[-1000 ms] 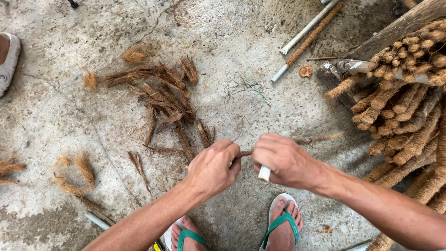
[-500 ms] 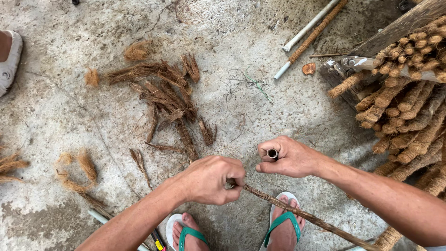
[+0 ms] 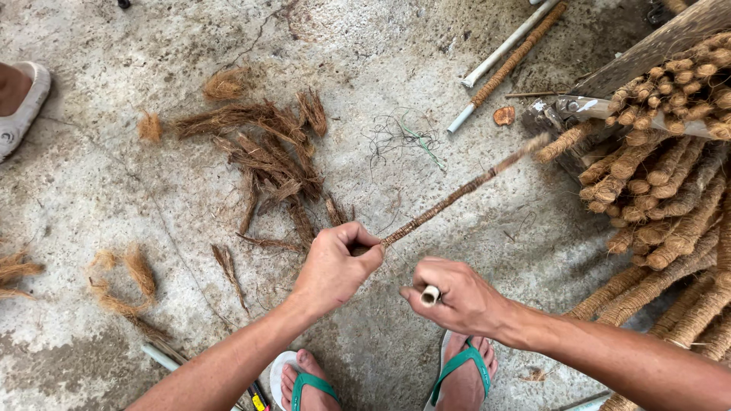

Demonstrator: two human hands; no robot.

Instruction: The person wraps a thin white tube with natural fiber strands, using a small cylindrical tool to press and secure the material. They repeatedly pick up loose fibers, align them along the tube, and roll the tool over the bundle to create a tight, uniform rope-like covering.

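A person's left hand [image 3: 333,268] closes in a fist around the near end of a long fibre-wrapped stick [image 3: 464,189], fingers curled tight on it, so that the stick runs up and away from the knuckles, its far tip blurred near a stack of finished wrapped sticks [image 3: 670,190] — a grip at the very end, seemingly to leave the whole length free. The right hand [image 3: 457,297], just beside the left and a little nearer the body, pinches a short white tube [image 3: 431,295] between thumb and bent fingers, only its round end showing past the fingertips. Beyond the left knuckles, loose tufts of brown coconut husk fibre [image 3: 266,156] lie scattered on the concrete floor [image 3: 114,190], within easy reach. Further out, a white pipe [image 3: 506,46] and a half-wrapped one lie side by side. Below the wrists, feet in green flip-flops [image 3: 457,369] — another person's pale shoe [image 3: 23,106] sits well off beyond the left hand.
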